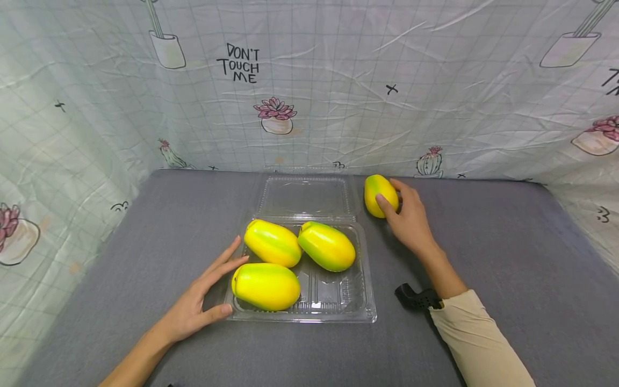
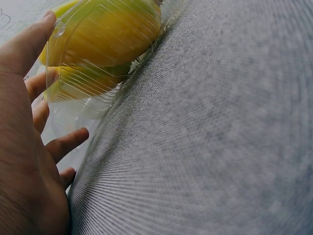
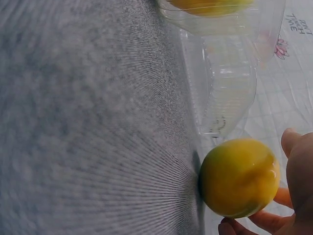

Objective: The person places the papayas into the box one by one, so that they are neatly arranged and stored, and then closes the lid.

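An open clear plastic clamshell box (image 1: 333, 314) lies on the cloth, its lid (image 1: 306, 196) folded back. Three yellow-green papayas sit in its tray: one at front left (image 1: 266, 286), one behind it (image 1: 273, 243), one at back right (image 1: 327, 246). My left hand (image 1: 193, 306) rests along the box's left side, fingers spread, thumb at the front left corner. A fourth papaya (image 1: 381, 195) lies on the cloth right of the lid. Around its right side is my right hand (image 1: 408, 217), fingers beside the fruit; in the right wrist view the thumb (image 3: 291, 139) stands off its surface.
Grey cloth (image 1: 483, 242) covers the table. A printed curtain (image 1: 338, 80) hangs along the back and both sides, close behind the lid and the fourth papaya. A black band with a curved piece (image 1: 416, 297) is on my right wrist.
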`<state>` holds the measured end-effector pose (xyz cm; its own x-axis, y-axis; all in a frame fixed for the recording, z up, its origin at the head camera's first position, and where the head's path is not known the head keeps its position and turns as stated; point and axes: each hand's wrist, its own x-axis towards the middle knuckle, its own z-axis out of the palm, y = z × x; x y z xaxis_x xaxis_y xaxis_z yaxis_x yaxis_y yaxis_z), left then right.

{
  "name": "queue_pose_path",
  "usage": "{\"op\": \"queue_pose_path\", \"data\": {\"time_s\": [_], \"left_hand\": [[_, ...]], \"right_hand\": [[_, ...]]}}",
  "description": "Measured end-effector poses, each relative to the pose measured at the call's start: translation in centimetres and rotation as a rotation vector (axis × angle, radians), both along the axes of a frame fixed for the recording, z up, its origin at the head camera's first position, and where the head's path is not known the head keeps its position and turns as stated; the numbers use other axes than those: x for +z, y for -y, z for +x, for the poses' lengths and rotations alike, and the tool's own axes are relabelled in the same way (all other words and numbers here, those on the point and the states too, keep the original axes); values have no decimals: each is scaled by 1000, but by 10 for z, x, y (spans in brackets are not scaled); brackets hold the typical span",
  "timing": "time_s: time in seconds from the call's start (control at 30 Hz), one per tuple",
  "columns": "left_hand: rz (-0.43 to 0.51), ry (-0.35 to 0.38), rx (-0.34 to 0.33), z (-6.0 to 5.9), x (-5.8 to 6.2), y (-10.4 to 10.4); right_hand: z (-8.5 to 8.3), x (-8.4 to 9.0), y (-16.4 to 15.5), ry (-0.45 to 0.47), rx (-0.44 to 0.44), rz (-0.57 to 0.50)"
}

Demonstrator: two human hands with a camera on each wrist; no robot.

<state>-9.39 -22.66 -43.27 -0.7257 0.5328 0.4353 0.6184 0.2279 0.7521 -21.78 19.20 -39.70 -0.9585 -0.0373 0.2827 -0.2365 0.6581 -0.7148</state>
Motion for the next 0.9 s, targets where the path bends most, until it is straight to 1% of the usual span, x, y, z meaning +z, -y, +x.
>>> {"op": "queue_pose_path", "data": {"time_s": [0.4, 0.9], "left_hand": [[6, 21, -5, 0, 0, 0], [6, 17, -8, -1, 0, 0]], "right_hand": [[-2, -3, -4, -34, 5, -1], [0, 3, -6, 73, 50, 19]]}}
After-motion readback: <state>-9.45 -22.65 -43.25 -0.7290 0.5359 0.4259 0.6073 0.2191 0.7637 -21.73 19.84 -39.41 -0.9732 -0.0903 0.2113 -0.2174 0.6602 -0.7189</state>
